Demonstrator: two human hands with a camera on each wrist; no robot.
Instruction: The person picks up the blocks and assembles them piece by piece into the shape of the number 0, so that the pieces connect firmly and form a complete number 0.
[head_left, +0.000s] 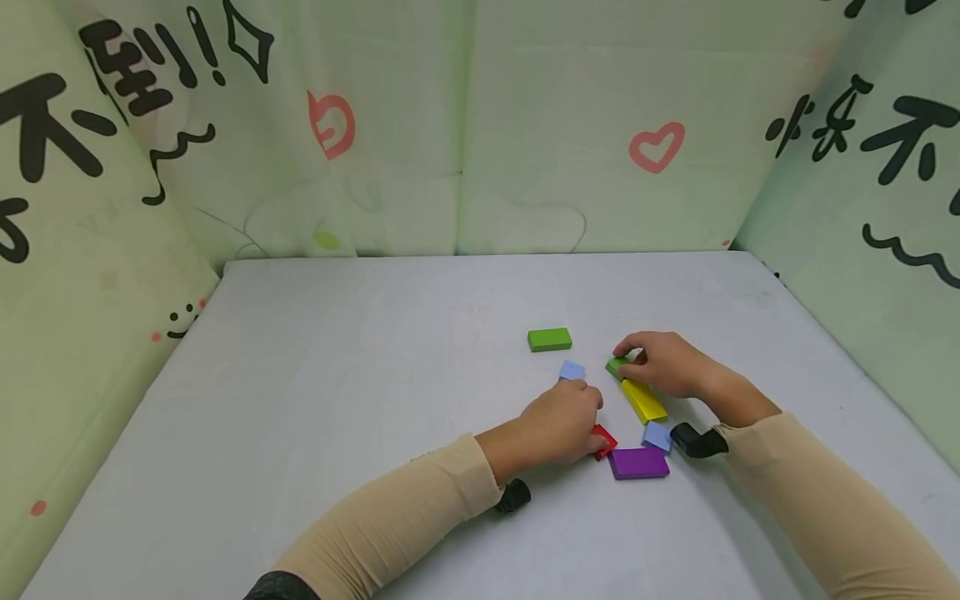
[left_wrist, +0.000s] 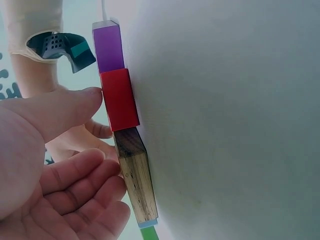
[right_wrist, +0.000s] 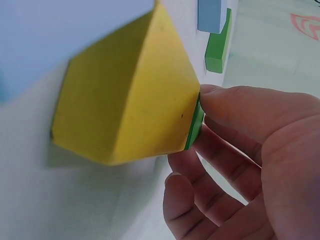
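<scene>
My left hand rests over the left side of a loose ring of toy blocks. Its thumb touches the red block, while its loosely bent fingers lie along a brown wooden block, hidden under the hand in the head view. My right hand pinches a small green block between thumb and fingers, at the far end of the yellow block. A light blue block sits between the yellow block and the purple block. The purple block's left end lies against the red block.
Beyond my left hand stands another light blue block, with a green rectangular block farther back. The white table is bordered by pale green printed curtains. A dark wrist camera hangs near the right cuff.
</scene>
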